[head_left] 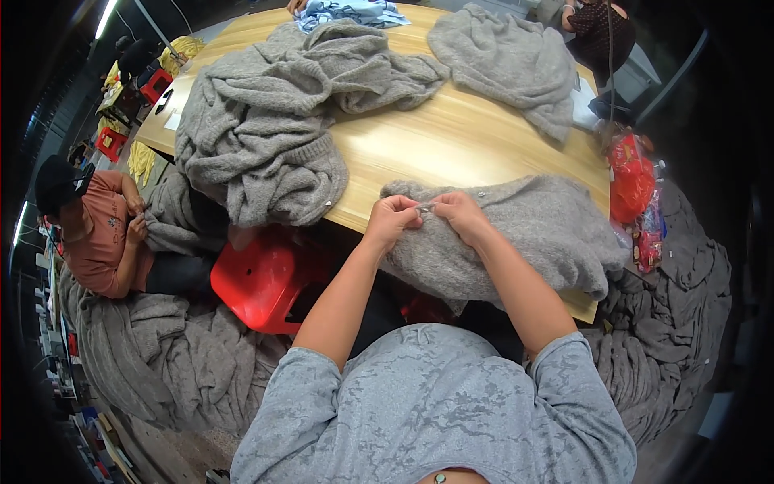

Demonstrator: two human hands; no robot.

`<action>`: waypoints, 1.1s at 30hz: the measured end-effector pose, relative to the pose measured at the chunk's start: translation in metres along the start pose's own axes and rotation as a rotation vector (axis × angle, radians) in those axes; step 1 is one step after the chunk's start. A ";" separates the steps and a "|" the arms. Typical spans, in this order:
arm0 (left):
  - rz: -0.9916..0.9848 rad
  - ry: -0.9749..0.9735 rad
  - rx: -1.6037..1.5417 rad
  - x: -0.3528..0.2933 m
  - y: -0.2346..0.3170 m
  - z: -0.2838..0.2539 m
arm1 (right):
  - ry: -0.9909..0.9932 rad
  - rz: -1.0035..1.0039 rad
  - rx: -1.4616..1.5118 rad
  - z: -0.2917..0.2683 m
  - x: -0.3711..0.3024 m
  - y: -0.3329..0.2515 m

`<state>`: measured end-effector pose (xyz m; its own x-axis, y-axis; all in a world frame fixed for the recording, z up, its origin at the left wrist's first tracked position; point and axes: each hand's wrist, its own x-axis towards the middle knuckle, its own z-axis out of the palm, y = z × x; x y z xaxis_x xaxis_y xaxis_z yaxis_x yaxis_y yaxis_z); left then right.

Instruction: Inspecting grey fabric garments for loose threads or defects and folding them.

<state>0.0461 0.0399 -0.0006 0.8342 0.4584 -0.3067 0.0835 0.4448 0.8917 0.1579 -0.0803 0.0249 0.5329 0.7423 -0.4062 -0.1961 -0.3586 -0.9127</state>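
A fuzzy grey knitted garment [532, 230] lies across the table's near edge in front of me and hangs partly over it. My left hand [392, 221] is closed in a pinch on the garment's edge. Close beside it, my right hand [461, 214] pinches the same edge, the fingertips of both hands almost meeting. A small pale bit shows between them, too small to name. Further right along the edge sits a small shiny spot [481, 194] that looks like a button.
Grey knit garments [258, 137] are heaped on the wooden table [403, 153], with another grey garment [508, 64] at the far right. A red stool [254, 278] stands left, near a seated person [101, 226] handling grey knit. Red plastic bags [631, 181] hang right, above piled knitwear [669, 323].
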 end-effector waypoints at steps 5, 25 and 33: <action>-0.037 -0.080 0.037 0.001 0.005 -0.005 | -0.104 -0.058 0.073 -0.004 -0.002 -0.004; 0.656 -0.104 0.964 -0.020 0.029 0.031 | 0.229 -0.391 -0.590 -0.074 -0.090 -0.022; 0.515 -0.323 1.382 -0.014 0.051 0.072 | 0.346 -0.667 -0.698 -0.066 -0.079 -0.011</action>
<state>0.0780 0.0010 0.0728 0.9965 0.0681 0.0478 0.0320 -0.8443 0.5348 0.1724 -0.1730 0.0702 0.5885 0.7466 0.3104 0.6907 -0.2646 -0.6730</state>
